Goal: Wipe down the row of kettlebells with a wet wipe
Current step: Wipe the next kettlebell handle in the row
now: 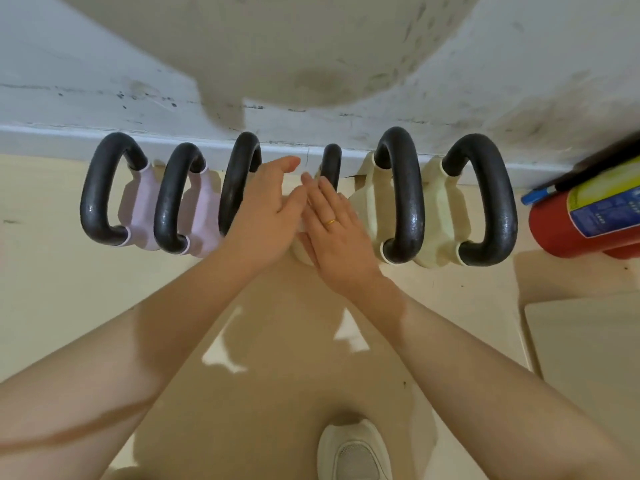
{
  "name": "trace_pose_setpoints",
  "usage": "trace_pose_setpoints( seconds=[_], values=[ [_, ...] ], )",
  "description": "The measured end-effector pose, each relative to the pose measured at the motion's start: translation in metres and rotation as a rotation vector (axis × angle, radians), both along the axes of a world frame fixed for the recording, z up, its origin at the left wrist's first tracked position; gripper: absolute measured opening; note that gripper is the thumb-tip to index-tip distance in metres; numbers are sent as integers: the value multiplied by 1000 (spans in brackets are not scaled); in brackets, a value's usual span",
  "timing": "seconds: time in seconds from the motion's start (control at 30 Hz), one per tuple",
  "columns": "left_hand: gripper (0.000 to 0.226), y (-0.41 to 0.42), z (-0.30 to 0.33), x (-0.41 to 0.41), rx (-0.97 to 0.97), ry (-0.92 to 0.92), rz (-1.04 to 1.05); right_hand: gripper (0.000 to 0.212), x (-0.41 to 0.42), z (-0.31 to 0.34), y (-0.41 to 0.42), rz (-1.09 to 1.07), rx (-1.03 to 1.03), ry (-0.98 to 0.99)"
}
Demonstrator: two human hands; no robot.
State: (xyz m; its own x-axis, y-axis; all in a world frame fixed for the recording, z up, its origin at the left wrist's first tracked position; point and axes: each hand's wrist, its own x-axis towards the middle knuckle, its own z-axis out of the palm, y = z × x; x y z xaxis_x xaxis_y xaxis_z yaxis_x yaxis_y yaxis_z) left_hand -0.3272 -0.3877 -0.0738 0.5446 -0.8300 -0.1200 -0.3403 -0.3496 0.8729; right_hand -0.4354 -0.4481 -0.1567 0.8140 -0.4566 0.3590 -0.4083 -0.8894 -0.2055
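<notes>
Several kettlebells with black handles stand in a row along the wall. Two pink ones (138, 209) (199, 216) are at the left and two cream ones (367, 209) (440, 209) at the right. Between them rise two more handles (239, 181) (330, 164). My left hand (266, 209) reaches over the third bell with fingers straight. My right hand (334, 226), wearing a ring, lies flat with straight fingers on the cream fourth bell (302, 255). The two hands touch at the fingers. No wipe shows plainly; anything under the palms is hidden.
A red fire extinguisher (571, 223) lies on the floor just right of the last kettlebell. The scuffed white wall (104, 81) runs right behind the row. My white shoe (353, 452) stands on the glossy beige floor (69, 306) below.
</notes>
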Motion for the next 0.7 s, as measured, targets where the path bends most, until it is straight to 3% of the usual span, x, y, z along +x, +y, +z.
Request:
trace_pose_setpoints(
  seconds=[0.1,0.2,0.27,0.33,0.4,0.47,0.53,0.7],
  values=[
    [38,-5,-2,-4,-10,-25,91,57,12,9,-9,-103,396,-48],
    [36,-3,-13,-5,110,94,115,60,24,37,-26,-292,1136,-180],
    [34,2,-21,-7,223,170,12,60,27,47,-23,-363,1400,-229],
    [25,5,-25,-9,271,90,-143,59,17,46,-2,-356,1371,-218],
    [18,4,-25,-7,267,-6,-220,43,8,42,13,-321,1308,-220],
    [19,1,-23,-3,255,29,-249,29,4,40,10,-295,1222,-198],
    [17,-1,-18,2,278,54,-288,38,7,33,2,-317,1166,-262],
    [24,2,-7,4,403,-196,-528,32,5,26,20,-300,1087,-202]
  ],
)
